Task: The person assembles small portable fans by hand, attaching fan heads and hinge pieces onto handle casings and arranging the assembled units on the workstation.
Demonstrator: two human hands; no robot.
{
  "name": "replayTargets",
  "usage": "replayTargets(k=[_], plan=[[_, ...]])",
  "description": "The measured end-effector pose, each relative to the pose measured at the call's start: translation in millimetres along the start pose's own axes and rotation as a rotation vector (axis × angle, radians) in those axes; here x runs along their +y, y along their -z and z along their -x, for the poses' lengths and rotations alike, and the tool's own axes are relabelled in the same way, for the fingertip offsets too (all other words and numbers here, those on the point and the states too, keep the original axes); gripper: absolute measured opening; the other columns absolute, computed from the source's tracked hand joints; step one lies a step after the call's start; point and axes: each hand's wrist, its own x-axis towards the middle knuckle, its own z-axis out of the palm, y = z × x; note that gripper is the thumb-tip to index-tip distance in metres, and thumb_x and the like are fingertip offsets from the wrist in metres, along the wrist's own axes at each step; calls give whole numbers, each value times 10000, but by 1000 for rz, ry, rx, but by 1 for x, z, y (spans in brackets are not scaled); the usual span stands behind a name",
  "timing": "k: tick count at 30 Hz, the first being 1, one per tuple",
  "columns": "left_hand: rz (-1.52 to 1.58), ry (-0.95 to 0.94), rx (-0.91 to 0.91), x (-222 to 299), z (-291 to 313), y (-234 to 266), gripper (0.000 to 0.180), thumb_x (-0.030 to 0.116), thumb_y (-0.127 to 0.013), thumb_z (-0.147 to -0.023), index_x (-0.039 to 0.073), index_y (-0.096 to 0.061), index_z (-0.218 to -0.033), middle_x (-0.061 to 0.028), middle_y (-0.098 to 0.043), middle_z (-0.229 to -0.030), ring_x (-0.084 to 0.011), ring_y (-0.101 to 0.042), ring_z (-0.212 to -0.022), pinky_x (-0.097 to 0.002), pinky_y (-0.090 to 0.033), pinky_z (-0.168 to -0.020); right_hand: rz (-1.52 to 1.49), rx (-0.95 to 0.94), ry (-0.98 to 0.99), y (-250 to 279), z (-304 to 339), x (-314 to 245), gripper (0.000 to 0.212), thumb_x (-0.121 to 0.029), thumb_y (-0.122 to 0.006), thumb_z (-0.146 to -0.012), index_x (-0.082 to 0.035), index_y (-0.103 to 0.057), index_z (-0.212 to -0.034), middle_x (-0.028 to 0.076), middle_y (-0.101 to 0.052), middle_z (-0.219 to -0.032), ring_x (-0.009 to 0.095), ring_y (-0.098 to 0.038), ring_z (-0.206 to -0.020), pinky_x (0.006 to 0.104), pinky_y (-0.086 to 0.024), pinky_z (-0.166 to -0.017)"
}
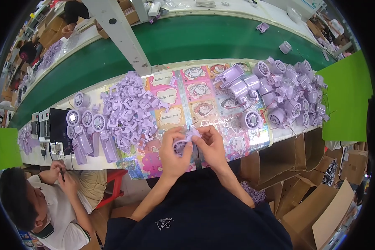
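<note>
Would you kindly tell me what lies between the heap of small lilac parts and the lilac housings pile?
In the head view: colourful sheets, a loose lilac part, and the left hand and right hand holding lilac pieces.

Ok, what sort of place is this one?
Probably a factory assembly line: a green conveyor belt, a heap of small lilac plastic parts and a cluster of wired lilac housings.

The location is a factory assembly workshop. Indicators: a long green conveyor belt (204, 37) behind the counter (279, 136); a heap of small purple plastic parts (129, 112); a pile of purple housings (289, 91) with wires; open cardboard boxes (275, 164); a seated co-worker (64, 225) alongside.
</note>
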Motion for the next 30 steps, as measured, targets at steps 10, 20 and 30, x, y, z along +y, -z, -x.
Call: replayTargets(k=[10,20,30], plan=[[743,344,-138,-17,2,5,86,37,-669,-956,-14,-613,-996,-52,-613,-1028,-116,-569,-946,-261,-452,-850,215,-142,63,-4,17,-27,285,14,-743,-904,9,-641,-1170,40,-676,-1044,97,-611,-905,261,-500,-816],[610,117,-374,-15,-62,-21,162,105,-609,-1013,-42,-675,-1020,-103,-658,-1116,-168,-608,-1020,-306,-461,-915,34,58,44,34,12,-39,205,-66,-732,-952,10,-673,-1133,18,-704,-916,67,-628,-803,231,-499,-719],[-406,-552,-479,-34,-196,-114,534,24,-639,-849,49,-608,-1382,-203,-530,-1459,-398,-470,-1389,-479,-404,-1154,1114,223,667,22,-3,-57,462,-260,-823,-830,-19,-668,-1193,173,-631,-1200,373,-589,-1095,456,-469,-959]])
